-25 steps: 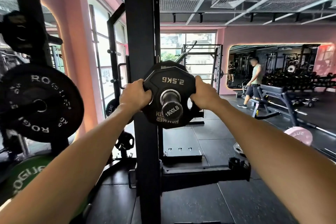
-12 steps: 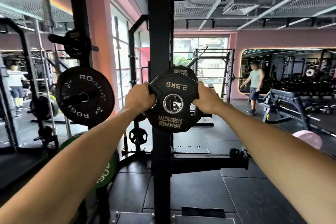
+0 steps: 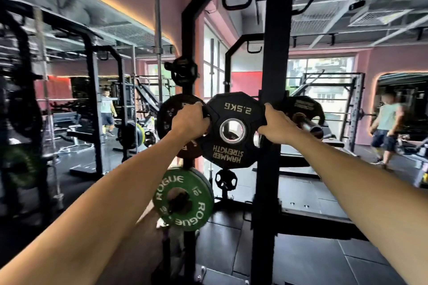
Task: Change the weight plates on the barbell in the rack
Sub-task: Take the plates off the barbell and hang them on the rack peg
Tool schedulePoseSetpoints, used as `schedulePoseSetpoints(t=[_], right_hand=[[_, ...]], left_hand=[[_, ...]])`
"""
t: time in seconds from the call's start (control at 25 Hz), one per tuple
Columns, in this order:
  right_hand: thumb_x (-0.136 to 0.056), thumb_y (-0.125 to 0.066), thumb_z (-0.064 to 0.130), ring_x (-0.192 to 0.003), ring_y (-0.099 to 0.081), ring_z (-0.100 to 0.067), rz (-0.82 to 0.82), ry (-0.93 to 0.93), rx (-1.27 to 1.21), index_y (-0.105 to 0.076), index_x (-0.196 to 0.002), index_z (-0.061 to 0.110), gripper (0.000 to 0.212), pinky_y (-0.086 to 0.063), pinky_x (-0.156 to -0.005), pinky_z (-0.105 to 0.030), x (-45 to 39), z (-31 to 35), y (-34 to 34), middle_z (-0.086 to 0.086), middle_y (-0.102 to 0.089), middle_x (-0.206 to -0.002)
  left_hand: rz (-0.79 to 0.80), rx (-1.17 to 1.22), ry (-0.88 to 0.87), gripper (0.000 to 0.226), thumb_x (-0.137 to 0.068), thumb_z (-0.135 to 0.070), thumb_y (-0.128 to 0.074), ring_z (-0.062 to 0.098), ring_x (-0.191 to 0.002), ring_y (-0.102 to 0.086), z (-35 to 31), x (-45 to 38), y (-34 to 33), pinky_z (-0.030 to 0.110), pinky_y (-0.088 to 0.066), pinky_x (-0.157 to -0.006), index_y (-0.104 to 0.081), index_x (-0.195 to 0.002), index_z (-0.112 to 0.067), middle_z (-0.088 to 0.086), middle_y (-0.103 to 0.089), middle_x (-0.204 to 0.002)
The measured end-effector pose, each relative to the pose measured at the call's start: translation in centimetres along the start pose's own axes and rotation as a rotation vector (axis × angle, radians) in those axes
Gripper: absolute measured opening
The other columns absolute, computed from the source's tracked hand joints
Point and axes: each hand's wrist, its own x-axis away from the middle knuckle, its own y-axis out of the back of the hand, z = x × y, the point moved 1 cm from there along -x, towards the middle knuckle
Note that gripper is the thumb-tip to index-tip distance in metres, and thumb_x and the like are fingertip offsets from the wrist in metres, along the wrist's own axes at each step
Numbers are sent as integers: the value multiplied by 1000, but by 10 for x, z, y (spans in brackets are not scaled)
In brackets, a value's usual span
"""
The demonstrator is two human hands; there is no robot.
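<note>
One 2.5 kg plate [image 3: 232, 132]: black, matte, rubber-look coating, many-sided outline with cut-out handles near the rim, bright metal ring round the centre hole. Gold raised lettering "2.5KG" and "HAMMER STRENGTH", read upside down from the head view. The plate is held up in the air, face toward the camera, directly in front of the rack upright [image 3: 269, 169] and overlapping its left edge.

Two hands on it. Left hand [image 3: 190, 122]: grip clamped on the plate's left rim, fingers curled through the handle cut-out. Right hand [image 3: 276, 127]: grip clamped on the plate's right rim, thumb over the front face. Both forearms bare and extended.

Rack upright: one black square steel post, smooth painted finish.

Right of the upright: one barbell sleeve end [image 3: 309, 125], polished cylindrical metal, pointing toward the camera; one further black plate [image 3: 305, 106] with gold lettering sits on it behind the tip. The held plate is off the sleeve, to its left.

Left of the upright: one large round black plate [image 3: 170, 120] partly behind the left hand; below it one green Rogue plate [image 3: 185, 199], round, white lettering, on a storage peg. Just beside the upright, low, one small black plate [image 3: 225, 179].

Two people stand in the background, one far left of the upright, one far right; blurred.
</note>
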Motion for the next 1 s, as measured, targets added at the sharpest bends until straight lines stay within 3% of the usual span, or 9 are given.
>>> schedulePoseSetpoints(t=[0.08, 0.2, 0.32, 0.48, 0.64, 0.84, 1.0], right_hand=[[-86, -61, 12, -93, -59, -33, 16, 36, -28, -38, -122, 9, 44, -46, -72, -37, -8, 53, -28, -11, -57, -100], [-85, -62, 17, -91, -61, -34, 31, 70, -11, -33, -134, 9, 58, -51, -79, -45, -23, 124, -70, -13, -59, -102], [-86, -63, 23, -88, -59, -33, 35, 112, 40, -33, -133, 8, 58, -49, -71, -39, -40, 188, -110, -12, -58, -98], [-86, -62, 34, -92, -64, -34, 28, 128, 153, -29, -139, 11, 67, -46, -73, -35, -66, 246, -146, -14, -62, -111], [-84, -60, 45, -89, -63, -29, 2, 169, 258, -34, -134, 20, 62, -50, -80, -40, -97, 272, -171, 0, -59, -98], [-79, -64, 47, -92, -59, -26, -22, 170, 235, -43, -128, 24, 57, -46, -77, -37, -162, 278, -206, 3, -57, -95], [-78, -64, 47, -88, -59, -26, -68, 147, 227, -45, -123, 25, 53, -45, -74, -35, -224, 265, -222, 0, -60, -97]], left_hand=[[-13, -42, 5, 32, -86, -25, -55, 43, -102, -61, 56, 0, 25, 45, -50, -81, -57, -112, -7, 20, -65, -108], [-17, -118, 22, 35, -89, -25, -55, 43, -106, -60, 132, 0, 57, 47, -51, -86, -55, -117, -4, 23, -63, -113], [-9, -156, 44, 34, -90, -27, -55, 41, -105, -61, 205, -5, 87, 47, -52, -86, -55, -116, -5, 20, -63, -112], [7, -168, 72, 28, -92, -27, -54, 35, -98, -61, 275, -14, 106, 38, -44, -73, -54, -111, -6, 12, -60, -99], [11, -135, 76, 24, -89, -27, -55, 35, -90, -64, 326, -38, 100, 39, -53, -75, -55, -104, -8, 12, -63, -93], [-21, -119, 44, 23, -85, -28, -54, 32, -79, -65, 369, -94, 75, 43, -57, -72, -58, -97, -9, 10, -65, -85], [-43, -84, -4, 22, -86, -28, -54, 33, -81, -64, 385, -157, 45, 43, -57, -74, -58, -96, -8, 11, -65, -87]])
